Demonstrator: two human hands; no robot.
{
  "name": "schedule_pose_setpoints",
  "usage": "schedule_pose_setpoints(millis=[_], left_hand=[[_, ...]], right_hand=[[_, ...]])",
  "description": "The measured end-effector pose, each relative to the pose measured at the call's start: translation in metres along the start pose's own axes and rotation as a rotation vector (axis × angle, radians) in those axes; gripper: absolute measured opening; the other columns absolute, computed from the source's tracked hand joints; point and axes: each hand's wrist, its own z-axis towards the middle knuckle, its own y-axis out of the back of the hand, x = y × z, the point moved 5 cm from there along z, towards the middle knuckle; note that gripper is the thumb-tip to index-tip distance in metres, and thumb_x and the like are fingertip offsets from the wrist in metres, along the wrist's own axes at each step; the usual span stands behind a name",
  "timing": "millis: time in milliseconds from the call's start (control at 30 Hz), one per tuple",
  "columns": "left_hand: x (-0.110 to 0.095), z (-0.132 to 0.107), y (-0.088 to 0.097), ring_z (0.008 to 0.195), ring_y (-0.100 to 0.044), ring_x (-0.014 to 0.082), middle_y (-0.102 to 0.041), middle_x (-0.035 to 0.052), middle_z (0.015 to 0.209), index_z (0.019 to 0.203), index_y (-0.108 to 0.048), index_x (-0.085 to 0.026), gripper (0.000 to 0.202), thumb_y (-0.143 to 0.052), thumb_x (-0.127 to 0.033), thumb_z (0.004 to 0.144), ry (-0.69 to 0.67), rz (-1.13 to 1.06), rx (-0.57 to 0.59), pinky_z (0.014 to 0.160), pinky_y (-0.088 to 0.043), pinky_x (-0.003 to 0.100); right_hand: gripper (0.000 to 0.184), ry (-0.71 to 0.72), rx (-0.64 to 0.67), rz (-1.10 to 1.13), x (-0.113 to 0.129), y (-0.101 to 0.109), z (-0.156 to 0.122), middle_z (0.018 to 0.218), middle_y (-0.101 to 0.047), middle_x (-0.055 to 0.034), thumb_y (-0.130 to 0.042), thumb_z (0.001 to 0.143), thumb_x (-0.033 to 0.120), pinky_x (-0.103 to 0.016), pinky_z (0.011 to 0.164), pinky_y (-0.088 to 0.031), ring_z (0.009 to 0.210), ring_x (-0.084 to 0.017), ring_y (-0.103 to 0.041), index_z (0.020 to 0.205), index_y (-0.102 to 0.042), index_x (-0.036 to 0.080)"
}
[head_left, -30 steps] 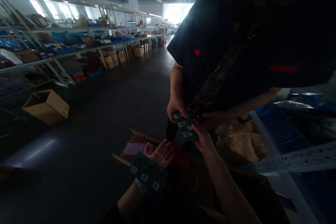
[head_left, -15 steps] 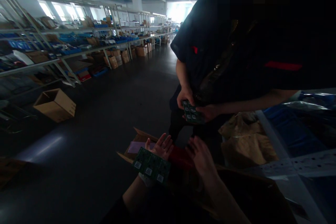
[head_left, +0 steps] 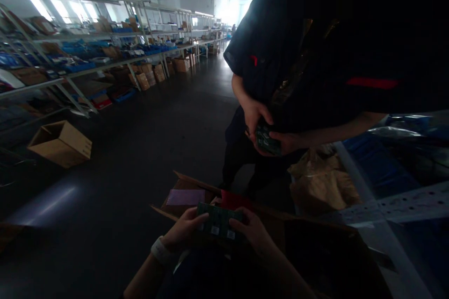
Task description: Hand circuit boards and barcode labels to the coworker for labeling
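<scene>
A green circuit board (head_left: 220, 217) with white square labels is held level between my two hands. My left hand (head_left: 185, 229) grips its left end, thumb on top. On the right end, my right hand (head_left: 250, 229) pinches the board the same way. Beneath it stands an open cardboard box (head_left: 196, 180), with a pale purple sheet (head_left: 185, 197) and a red piece (head_left: 235, 200) at its far side; the inside near me is too dark to make out. Facing me, a co-worker holds another green circuit board (head_left: 267, 138) in both hands.
At the right is a metal frame (head_left: 379, 212) beside brown crumpled paper (head_left: 322, 180) and blue material (head_left: 379, 159). An open carton (head_left: 61, 142) sits on the floor at left. Long shelves (head_left: 105, 65) with bins and boxes run along the left side.
My left hand, earlier open-palmed under the board, has closed on its left end. My right hand has come from apart onto the right end. The co-worker's board has turned in their hands.
</scene>
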Motion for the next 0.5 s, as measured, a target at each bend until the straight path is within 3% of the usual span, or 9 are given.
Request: schedule_pose_setpoints(millis=[67,133,233,300,400,500], left_hand=[[-0.002,-0.003,0.001,0.069,-0.059,0.0137,-0.07,0.0024,0.078,0.084,-0.071,-0.015,0.023,-0.076,-0.033,0.071,0.011,0.127,-0.007,0.066,-0.043,0.023],[-0.005,-0.002,-0.002,0.067,-0.057,0.0142,-0.069,0.0027,0.074,0.081,-0.072,-0.013,0.024,-0.076,-0.034,0.07,0.025,0.235,0.017,0.064,-0.042,0.024],[-0.008,0.002,-0.007,0.067,-0.054,0.0155,-0.068,0.0024,0.071,0.076,-0.073,-0.014,0.02,-0.075,-0.032,0.07,0.009,0.363,0.018,0.064,-0.04,0.025],[-0.007,0.005,-0.009,0.071,-0.054,0.0175,-0.067,0.0019,0.071,0.074,-0.074,-0.016,0.013,-0.073,-0.029,0.072,-0.026,0.417,-0.032,0.067,-0.039,0.025],[-0.002,0.007,-0.009,0.083,-0.056,0.0218,-0.069,0.0017,0.08,0.08,-0.074,-0.022,0.009,-0.069,-0.025,0.074,-0.063,0.427,-0.111,0.074,-0.038,0.026],[0.001,0.006,-0.007,0.084,-0.058,0.0217,-0.07,0.0028,0.083,0.08,-0.073,-0.019,0.01,-0.07,-0.027,0.074,-0.015,0.351,-0.08,0.075,-0.041,0.027]], right_hand=[[0.043,0.09,0.078,-0.213,0.011,0.001,-0.001,0.084,-0.066,-0.0014,-0.077,0.059,0.045,-0.031,0.071,-0.045,0.08,-0.02,-0.06,0.091,-0.062,0.02],[0.042,0.151,0.194,-0.367,0.023,-0.006,-0.002,0.096,-0.068,-0.0028,-0.071,0.068,0.042,-0.031,0.076,-0.044,0.09,-0.022,-0.061,0.102,-0.062,0.022],[0.03,0.126,0.354,-0.545,0.027,-0.024,-0.001,0.088,-0.07,-0.0045,-0.055,0.081,0.043,-0.029,0.066,-0.042,0.081,-0.022,-0.063,0.094,-0.066,0.019],[0.034,0.112,0.308,-0.659,0.023,-0.031,0.003,0.079,-0.071,-0.0065,-0.049,0.084,0.045,-0.029,0.059,-0.038,0.073,-0.022,-0.063,0.082,-0.068,0.018],[0.035,0.134,0.157,-0.725,0.017,-0.035,0.009,0.081,-0.071,-0.0102,-0.044,0.086,0.042,-0.029,0.061,-0.036,0.074,-0.023,-0.063,0.08,-0.068,0.017],[0.031,0.136,0.189,-0.694,0.014,-0.034,0.008,0.076,-0.069,-0.007,-0.048,0.085,0.04,-0.028,0.057,-0.034,0.067,-0.02,-0.06,0.076,-0.067,0.017]])
